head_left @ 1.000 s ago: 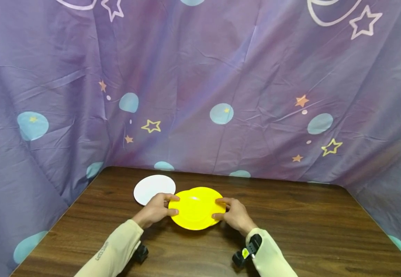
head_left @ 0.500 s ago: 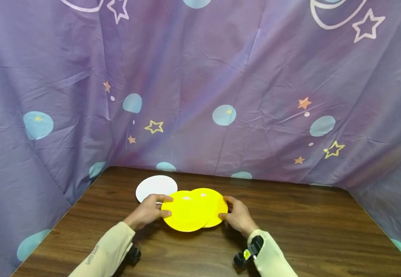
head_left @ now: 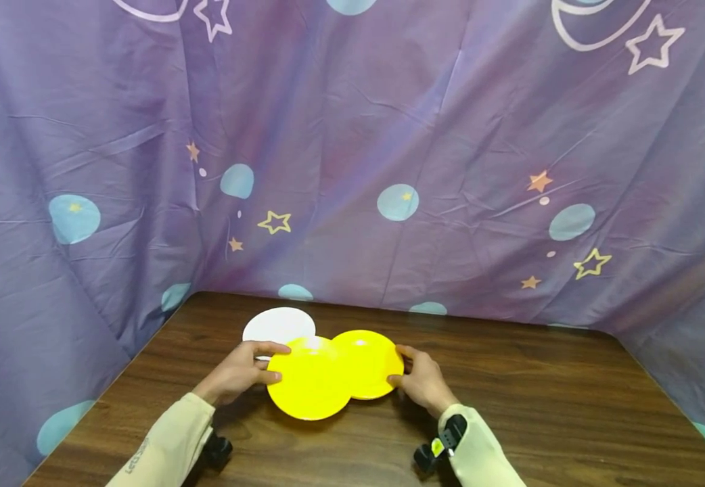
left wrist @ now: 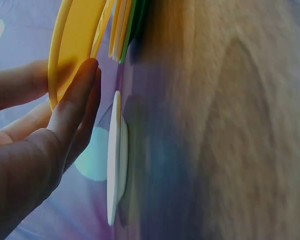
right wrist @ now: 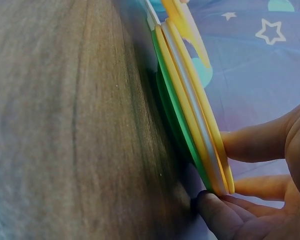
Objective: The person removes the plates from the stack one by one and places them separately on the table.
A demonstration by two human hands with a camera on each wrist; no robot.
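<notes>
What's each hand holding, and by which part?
The left hand pinches a round yellow plate by its left rim; the right hand grips a stack of round yellow, white and green plates by its right edge.

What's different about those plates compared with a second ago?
The left hand has carried a round yellow plate leftward, so it now covers less of the yellow-topped stack of round plates. The right hand still grips that stack, and the round white plate lies where it was.

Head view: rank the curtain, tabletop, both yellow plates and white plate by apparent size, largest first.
1. Curtain
2. Tabletop
3. Left-hand yellow plate
4. Unsure: right-hand yellow plate and white plate look similarly wide, and both are partly covered.
</notes>
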